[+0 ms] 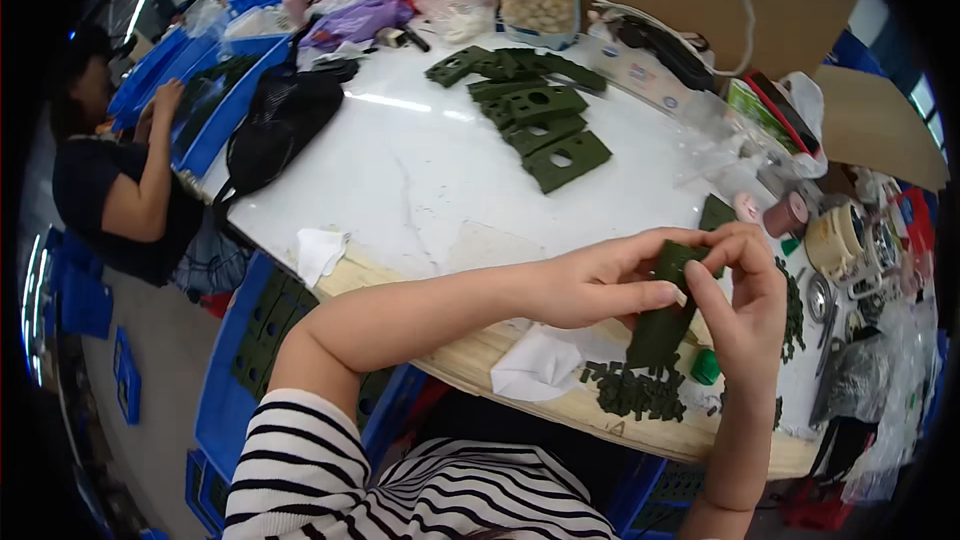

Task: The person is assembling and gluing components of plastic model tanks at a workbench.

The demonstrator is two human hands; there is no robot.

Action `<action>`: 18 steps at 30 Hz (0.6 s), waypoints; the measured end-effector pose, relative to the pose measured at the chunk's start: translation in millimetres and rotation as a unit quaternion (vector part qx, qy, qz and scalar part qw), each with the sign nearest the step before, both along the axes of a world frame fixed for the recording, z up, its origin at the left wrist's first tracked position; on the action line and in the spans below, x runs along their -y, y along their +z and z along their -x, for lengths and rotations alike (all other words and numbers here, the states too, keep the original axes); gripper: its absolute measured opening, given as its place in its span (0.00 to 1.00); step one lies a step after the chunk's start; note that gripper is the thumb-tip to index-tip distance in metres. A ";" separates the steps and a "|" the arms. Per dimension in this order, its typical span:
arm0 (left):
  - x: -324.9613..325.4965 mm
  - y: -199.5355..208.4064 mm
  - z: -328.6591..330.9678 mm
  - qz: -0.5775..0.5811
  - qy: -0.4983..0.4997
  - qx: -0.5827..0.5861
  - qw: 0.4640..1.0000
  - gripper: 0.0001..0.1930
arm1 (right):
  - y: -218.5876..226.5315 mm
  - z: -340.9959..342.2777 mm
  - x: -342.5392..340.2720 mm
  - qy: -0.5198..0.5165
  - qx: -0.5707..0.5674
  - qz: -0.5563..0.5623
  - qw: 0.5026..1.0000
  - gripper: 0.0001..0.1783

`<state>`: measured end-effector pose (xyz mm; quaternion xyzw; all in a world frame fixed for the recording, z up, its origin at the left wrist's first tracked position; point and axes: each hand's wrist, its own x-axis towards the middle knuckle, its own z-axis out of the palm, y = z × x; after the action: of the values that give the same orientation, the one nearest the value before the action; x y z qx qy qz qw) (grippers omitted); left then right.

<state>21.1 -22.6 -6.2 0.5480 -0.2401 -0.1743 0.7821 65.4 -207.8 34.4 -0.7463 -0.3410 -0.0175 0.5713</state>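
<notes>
Black-and-white striped top [420, 485], short sleeve [300, 440], bare forearms.

Matt green felt-like strip [664, 315]; glossy white tabletop [440, 170] with raw wood edge.

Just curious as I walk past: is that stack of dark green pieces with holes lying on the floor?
No, the green pieces lie spread on the white table, beyond the two hands holding a green strip.

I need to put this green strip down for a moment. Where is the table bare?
The widest bare patch of the white table lies between the black bag, the row of green pieces and your left hand. Crowded: the right edge around the tape rolls, and the far edge with bags.
</notes>
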 end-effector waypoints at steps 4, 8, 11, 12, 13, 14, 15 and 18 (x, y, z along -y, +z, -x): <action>1.2 -3.1 0.2 0.012 -0.008 0.003 1.000 0.31 | 0.2 1.8 0.6 0.004 -0.034 -0.004 0.999 0.08; -1.8 -3.2 1.7 0.013 -0.012 -0.004 1.000 0.31 | -2.2 -0.2 -1.9 0.009 -0.019 0.005 1.000 0.08; -4.1 0.7 2.2 0.004 -0.016 -0.014 1.000 0.32 | -1.3 0.1 -2.5 0.016 -0.021 -0.001 1.000 0.08; -3.9 1.6 1.7 0.000 -0.018 -0.015 1.000 0.32 | -1.1 -0.1 -1.7 0.016 -0.025 -0.003 1.000 0.08; -3.7 2.1 1.6 0.001 -0.017 -0.015 1.000 0.32 | -1.0 -0.3 -1.2 0.017 -0.028 -0.005 0.999 0.08; -3.5 2.5 1.7 0.001 -0.016 -0.015 1.000 0.32 | -0.9 -0.3 -1.2 0.017 -0.031 -0.008 0.999 0.08; -1.1 2.4 0.5 0.003 -0.019 -0.015 1.000 0.32 | -0.5 -0.2 0.3 0.018 -0.034 -0.009 0.999 0.08; -2.7 0.5 -0.1 -0.012 -0.012 -0.007 1.000 0.31 | -2.0 -1.9 0.6 0.020 -0.029 -0.007 0.999 0.08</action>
<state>21.2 -19.9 -5.7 0.5536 -0.2388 -0.1901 0.7748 67.2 -208.4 32.3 -0.7354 -0.3392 0.0129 0.5865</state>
